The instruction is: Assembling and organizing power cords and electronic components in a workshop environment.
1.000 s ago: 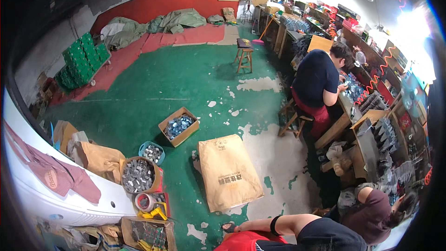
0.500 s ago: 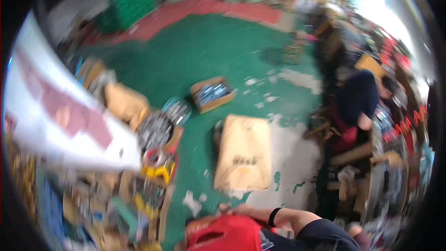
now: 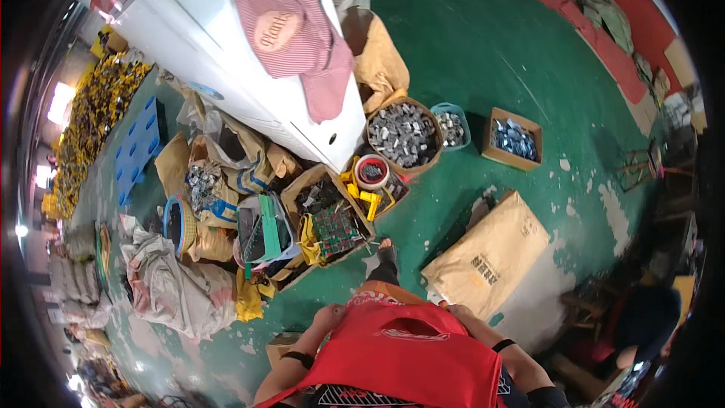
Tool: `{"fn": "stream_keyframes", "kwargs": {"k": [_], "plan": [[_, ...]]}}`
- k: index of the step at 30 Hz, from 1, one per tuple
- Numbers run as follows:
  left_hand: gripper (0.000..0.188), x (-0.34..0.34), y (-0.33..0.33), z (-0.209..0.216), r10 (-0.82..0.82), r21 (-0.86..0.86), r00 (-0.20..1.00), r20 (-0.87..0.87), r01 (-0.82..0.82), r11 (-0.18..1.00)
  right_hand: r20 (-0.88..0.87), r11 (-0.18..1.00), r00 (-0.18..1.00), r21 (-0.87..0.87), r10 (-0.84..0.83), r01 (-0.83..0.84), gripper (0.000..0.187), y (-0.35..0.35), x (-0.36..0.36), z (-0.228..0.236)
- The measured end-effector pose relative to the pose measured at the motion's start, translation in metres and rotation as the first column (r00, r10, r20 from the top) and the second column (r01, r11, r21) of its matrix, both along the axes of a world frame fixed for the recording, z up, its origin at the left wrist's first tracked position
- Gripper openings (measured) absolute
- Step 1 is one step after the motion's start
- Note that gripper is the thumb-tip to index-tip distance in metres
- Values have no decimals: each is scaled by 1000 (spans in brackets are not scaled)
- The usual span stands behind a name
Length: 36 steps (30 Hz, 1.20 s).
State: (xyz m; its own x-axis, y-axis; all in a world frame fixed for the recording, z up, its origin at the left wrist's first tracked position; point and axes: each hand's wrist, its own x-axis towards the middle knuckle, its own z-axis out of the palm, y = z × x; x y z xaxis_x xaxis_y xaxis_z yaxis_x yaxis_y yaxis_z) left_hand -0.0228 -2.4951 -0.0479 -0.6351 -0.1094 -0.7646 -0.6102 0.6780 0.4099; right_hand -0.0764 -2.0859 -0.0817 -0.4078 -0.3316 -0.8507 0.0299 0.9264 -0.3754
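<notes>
My left hand is curled at the left edge of the red apron in front of my body. At the apron's other edge is my right hand, its fingers partly hidden. Between the hands, a brown strip shows beyond the red cloth. It looks like cardboard, but the apron covers most of it, so what the hands grip cannot be made out. A large brown paper sack with dark print lies on the floor, just ahead of my right hand. My shoe shows ahead on the green floor.
To the left stand a cardboard box of dark and green parts, a round tub of grey metal pieces and a blue basket. A small carton sits farther right. A white cabinet rises behind; a person is at right.
My view has swung left and become sharper. The sack and small carton now appear farther right, and the cabinet and left-hand containers fill more of the picture. Both my forearms now show.
</notes>
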Motion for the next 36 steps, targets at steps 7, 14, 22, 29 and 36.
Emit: {"fn": "stream_keyframes", "kwargs": {"k": [7, 14, 22, 29, 36], "plan": [[34, -111, 9, 18, -124, -41, 976, -178, 118, 992, -86, 905, 913, -124, 399, -407, 38, -3, -105, -29], [33, -133, 28, 35, 168, 8, 983, -69, -168, 986, -98, 808, 833, -205, 545, -553, 39, -52, -253, -41], [34, -106, 82, 60, 662, -35, 750, 15, -661, 750, -60, 869, 891, -200, 450, -452, 40, -12, -351, -37], [34, -47, 157, 46, 852, -90, 520, 63, -847, 523, -111, 765, 823, -314, 558, -561, 47, -83, -378, 16], [33, -41, 174, 46, 874, -115, 485, -36, -870, 479, -145, 724, 775, -288, 615, -627, 28, -86, -389, -1]]}}
